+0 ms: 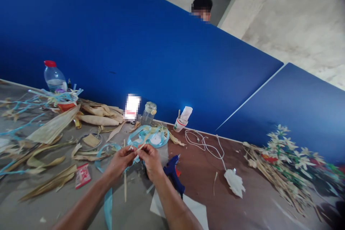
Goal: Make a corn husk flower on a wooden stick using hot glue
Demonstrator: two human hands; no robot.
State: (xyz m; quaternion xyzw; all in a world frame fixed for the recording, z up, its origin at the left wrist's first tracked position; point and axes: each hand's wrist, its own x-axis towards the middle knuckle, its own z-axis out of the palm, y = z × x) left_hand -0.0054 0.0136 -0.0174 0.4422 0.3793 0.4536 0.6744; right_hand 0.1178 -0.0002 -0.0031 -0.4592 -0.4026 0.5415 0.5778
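Worktop (242, 208) against blue partition (134, 43), strewn with husks (98, 119). Just left of glue gun (174, 174): left hand (121, 160) and right hand (151, 161), both pinching one husk strip (140, 146). Judged early: ribbon (108, 203) trailing loose, unwrapped.

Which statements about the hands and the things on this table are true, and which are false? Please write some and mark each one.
1. The left hand and the right hand both pinch a thin pale strip. True.
2. The bottle has a green cap. False: its cap is red.
3. The glue gun lies on the table beside the right forearm. True.
4. The flowers lie at the left end of the table. False: they lie at the right end.
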